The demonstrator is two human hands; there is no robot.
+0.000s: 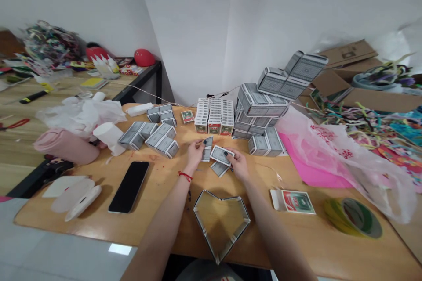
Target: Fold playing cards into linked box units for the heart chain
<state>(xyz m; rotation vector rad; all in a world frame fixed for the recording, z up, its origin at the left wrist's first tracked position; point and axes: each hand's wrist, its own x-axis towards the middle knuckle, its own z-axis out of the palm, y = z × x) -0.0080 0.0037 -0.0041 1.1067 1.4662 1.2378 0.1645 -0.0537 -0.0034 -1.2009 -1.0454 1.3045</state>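
My left hand (194, 153) pinches a grey patterned playing card (207, 148) by its top edge. My right hand (238, 164) grips another grey-backed card (221, 155) tilted between the two hands. A third card (219, 169) lies flat on the wooden table (165, 224) just below them. A heart-shaped frame made of folded cards (220, 221) lies on the table between my forearms, near the front edge. A red string is tied round my left wrist.
Stacks of card packs (214, 116) and grey boxes (260, 105) stand behind my hands, more boxes (148, 134) at the left. A black phone (129, 185), a card pack (293, 201), tape rolls (354, 217), a pink plastic bag (332, 153) and cardboard boxes (349, 66) surround them.
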